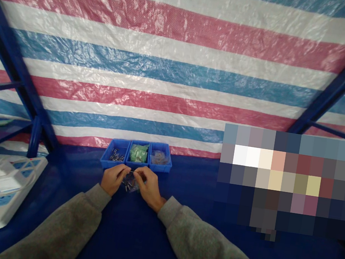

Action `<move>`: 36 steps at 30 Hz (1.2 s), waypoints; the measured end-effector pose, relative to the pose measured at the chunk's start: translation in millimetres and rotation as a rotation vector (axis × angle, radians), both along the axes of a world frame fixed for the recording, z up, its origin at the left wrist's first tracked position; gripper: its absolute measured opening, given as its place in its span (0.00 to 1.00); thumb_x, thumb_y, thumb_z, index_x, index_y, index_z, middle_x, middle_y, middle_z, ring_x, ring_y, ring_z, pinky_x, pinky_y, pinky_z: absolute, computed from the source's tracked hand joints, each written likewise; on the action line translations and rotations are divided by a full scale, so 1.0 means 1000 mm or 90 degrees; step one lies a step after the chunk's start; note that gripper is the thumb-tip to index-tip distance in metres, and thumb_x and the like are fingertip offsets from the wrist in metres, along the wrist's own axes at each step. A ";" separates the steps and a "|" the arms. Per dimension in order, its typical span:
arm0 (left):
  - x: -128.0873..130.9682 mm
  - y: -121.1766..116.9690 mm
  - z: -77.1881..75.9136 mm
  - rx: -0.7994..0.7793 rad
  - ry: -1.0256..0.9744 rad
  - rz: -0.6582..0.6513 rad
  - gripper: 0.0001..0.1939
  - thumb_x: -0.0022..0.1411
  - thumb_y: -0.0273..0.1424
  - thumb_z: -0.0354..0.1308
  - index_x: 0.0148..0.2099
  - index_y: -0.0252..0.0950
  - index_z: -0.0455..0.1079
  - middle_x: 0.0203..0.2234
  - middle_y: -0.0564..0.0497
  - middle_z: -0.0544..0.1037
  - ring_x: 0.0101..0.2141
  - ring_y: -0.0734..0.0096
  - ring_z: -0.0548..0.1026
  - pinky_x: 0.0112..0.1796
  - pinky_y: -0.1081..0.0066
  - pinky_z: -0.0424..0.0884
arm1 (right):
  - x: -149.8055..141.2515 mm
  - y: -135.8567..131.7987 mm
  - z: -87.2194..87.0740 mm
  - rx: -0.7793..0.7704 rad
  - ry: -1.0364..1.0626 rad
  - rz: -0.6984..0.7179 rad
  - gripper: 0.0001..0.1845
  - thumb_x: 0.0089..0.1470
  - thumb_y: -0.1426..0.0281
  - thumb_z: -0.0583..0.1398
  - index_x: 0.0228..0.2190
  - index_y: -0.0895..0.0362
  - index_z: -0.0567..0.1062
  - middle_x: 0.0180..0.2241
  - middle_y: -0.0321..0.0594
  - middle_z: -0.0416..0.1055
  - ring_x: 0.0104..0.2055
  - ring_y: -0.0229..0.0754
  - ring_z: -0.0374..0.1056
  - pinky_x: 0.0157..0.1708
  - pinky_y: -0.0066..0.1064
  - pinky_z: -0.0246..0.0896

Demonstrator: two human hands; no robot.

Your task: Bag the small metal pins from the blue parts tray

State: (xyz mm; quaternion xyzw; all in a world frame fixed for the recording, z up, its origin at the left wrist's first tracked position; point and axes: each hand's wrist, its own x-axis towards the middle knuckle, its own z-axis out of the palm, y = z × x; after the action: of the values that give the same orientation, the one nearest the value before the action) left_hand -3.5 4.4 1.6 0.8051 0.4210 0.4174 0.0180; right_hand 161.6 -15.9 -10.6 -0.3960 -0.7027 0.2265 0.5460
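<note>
My left hand (112,178) and my right hand (150,186) meet in front of three small blue bins, fingers pinched. Between the fingertips runs a small thin piece (133,171), too small to identify. Just below it, a clear plastic bag (134,187) with small dark and metallic parts lies on the blue table, partly hidden by my fingers. The left bin (106,164) holds loose metal parts (117,156). Green-and-white packets (138,153) fill the middle bin (136,164). Clear plastic pieces or bags (159,158) sit in the right bin (167,165).
A white power strip (8,209) with blue sockets, a plugged-in white adapter (8,178) and cables lies at the left. Blue metal frame posts (16,67) stand at both sides. A striped plastic sheet (174,73) hangs behind the table (130,236). The right side is pixelated.
</note>
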 end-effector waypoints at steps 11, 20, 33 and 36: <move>0.004 0.001 -0.004 0.015 -0.028 -0.046 0.10 0.61 0.35 0.52 0.39 0.36 0.72 0.32 0.49 0.78 0.32 0.71 0.76 0.34 0.73 0.71 | 0.001 0.005 -0.002 -0.003 -0.017 -0.049 0.18 0.60 0.66 0.49 0.23 0.58 0.70 0.21 0.34 0.65 0.25 0.34 0.61 0.27 0.25 0.54; 0.005 -0.005 0.004 0.040 -0.057 -0.043 0.09 0.61 0.32 0.52 0.39 0.35 0.71 0.31 0.48 0.76 0.26 0.75 0.72 0.29 0.74 0.70 | 0.001 0.005 -0.003 0.003 0.005 -0.030 0.12 0.58 0.67 0.52 0.31 0.57 0.73 0.28 0.37 0.70 0.29 0.36 0.64 0.31 0.26 0.58; 0.002 -0.007 0.004 0.048 -0.133 -0.010 0.04 0.58 0.29 0.53 0.32 0.34 0.64 0.37 0.47 0.76 0.20 0.80 0.68 0.26 0.75 0.68 | 0.001 0.002 0.000 0.004 0.014 -0.054 0.13 0.59 0.68 0.51 0.30 0.57 0.73 0.28 0.38 0.70 0.30 0.38 0.64 0.31 0.27 0.56; 0.004 -0.008 0.004 0.018 -0.117 -0.013 0.04 0.58 0.29 0.52 0.31 0.35 0.65 0.32 0.49 0.77 0.21 0.79 0.70 0.26 0.76 0.68 | 0.001 0.003 -0.001 0.005 0.014 -0.051 0.13 0.58 0.69 0.51 0.29 0.58 0.73 0.27 0.38 0.70 0.29 0.37 0.64 0.31 0.27 0.56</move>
State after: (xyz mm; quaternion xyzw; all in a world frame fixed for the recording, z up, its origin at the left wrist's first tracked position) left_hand 0.4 -3.7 5.9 0.7677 0.4035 0.4953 0.0492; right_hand 162.7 -13.0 -11.3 -0.4193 -0.6811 0.2057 0.5638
